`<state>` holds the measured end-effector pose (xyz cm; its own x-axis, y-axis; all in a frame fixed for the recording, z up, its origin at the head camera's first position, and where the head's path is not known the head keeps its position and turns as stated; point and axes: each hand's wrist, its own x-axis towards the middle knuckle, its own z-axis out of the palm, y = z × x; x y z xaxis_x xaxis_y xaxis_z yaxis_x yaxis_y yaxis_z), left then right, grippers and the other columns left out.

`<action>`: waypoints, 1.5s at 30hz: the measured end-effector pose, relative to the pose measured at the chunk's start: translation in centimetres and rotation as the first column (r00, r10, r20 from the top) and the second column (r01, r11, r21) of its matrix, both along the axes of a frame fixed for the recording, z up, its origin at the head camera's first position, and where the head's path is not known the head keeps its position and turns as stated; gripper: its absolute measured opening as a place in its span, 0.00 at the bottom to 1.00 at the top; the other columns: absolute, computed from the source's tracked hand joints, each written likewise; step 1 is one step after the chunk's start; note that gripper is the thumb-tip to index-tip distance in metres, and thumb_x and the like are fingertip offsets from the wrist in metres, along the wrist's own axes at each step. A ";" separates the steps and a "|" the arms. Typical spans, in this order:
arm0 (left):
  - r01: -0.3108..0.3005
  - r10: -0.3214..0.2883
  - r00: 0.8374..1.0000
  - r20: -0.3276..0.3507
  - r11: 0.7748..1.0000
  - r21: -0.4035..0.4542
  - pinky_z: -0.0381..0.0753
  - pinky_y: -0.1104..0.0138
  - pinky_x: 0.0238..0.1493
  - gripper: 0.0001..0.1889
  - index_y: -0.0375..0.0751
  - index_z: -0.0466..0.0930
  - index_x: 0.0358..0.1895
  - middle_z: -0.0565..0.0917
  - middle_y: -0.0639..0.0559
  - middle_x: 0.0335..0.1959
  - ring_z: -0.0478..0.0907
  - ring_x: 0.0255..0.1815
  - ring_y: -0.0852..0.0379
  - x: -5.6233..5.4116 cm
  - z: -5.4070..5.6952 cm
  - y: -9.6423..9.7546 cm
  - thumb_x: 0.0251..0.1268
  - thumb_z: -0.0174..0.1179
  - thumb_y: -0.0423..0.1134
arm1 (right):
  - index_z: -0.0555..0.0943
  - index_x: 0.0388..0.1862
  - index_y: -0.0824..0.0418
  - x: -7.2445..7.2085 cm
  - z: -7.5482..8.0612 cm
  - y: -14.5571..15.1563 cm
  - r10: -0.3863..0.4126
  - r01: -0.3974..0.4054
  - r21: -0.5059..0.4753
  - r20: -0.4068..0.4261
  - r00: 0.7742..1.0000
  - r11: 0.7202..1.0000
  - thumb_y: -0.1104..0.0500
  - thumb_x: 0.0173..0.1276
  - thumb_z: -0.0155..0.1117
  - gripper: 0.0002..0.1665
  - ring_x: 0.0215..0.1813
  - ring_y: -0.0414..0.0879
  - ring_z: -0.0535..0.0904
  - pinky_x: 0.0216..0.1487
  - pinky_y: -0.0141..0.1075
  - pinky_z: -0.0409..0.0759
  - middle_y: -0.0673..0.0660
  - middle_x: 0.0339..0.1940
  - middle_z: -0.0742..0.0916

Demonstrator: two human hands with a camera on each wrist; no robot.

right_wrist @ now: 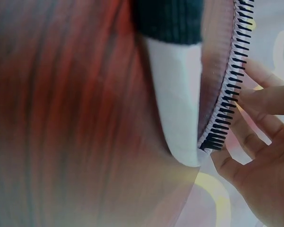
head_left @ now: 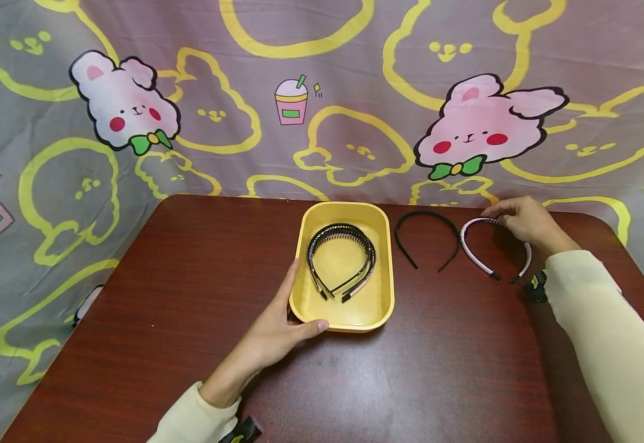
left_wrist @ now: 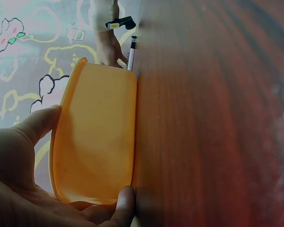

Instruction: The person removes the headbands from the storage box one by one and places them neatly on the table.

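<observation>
My left hand (head_left: 272, 338) grips the near left corner of a yellow plastic bin (head_left: 390, 271), with the thumb on its near rim and the fingers along its side. Inside lie several dark headbands (head_left: 339, 229), some toothed and nested together. At the table's far right, my right hand (head_left: 526, 221) pinches the top of a pale pink headband (head_left: 477, 251). Black comb teeth and dark end tips on this pink headband (right_wrist: 227, 90) show in the right wrist view. A thin black headband (head_left: 400, 240) lies between the bin and the pink one.
The dark red wooden table (head_left: 189, 277) carries everything. Behind it hangs a cloth (head_left: 355, 80) printed with rabbits and yellow outlines, close to the table's back edge. Dark wrist straps (head_left: 536, 287) sit at the sleeves.
</observation>
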<state>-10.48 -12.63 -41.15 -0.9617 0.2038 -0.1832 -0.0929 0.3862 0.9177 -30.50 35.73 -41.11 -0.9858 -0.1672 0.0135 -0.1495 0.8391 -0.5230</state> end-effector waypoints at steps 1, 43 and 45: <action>0.000 0.000 1.000 -0.001 1.000 0.001 0.76 0.56 0.66 0.62 0.61 0.35 0.87 0.46 0.49 0.88 0.75 0.68 0.48 0.0 0.0 0.0 0.62 0.76 0.43 | 0.88 0.49 0.72 0.0 0.0 0.0 -0.006 0.006 -0.007 0.007 1.000 1.000 0.73 0.70 0.52 0.18 0.35 0.49 0.73 0.31 0.34 0.68 0.71 0.43 0.87; 0.001 -0.001 1.000 -0.010 1.000 0.014 0.56 0.46 0.80 0.62 0.62 0.36 0.87 0.47 0.52 0.88 0.59 0.81 0.45 0.1 0.1 0.0 0.61 0.77 0.43 | 0.85 0.58 0.67 4.8 3.9 -4.6 0.000 -0.017 -0.095 -0.173 0.985 0.995 0.61 0.77 0.65 0.16 0.58 0.65 0.84 0.47 0.24 0.75 0.69 0.56 0.88; 0.002 -0.002 1.000 -0.011 1.000 0.015 0.56 0.46 0.81 0.62 0.61 0.36 0.87 0.46 0.52 0.88 0.58 0.82 0.45 0.1 0.1 -0.1 0.61 0.77 0.43 | 0.85 0.58 0.66 5.1 3.9 -5.1 0.003 -0.019 -0.088 -0.185 0.983 0.996 0.60 0.77 0.65 0.15 0.55 0.54 0.83 0.48 0.30 0.74 0.69 0.56 0.88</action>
<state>-10.42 -12.69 -41.09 -0.9632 0.2087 -0.1692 -0.0818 0.3723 0.9245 -25.35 30.67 -37.17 -0.9631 -0.1679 0.2106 -0.2594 0.7882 -0.5581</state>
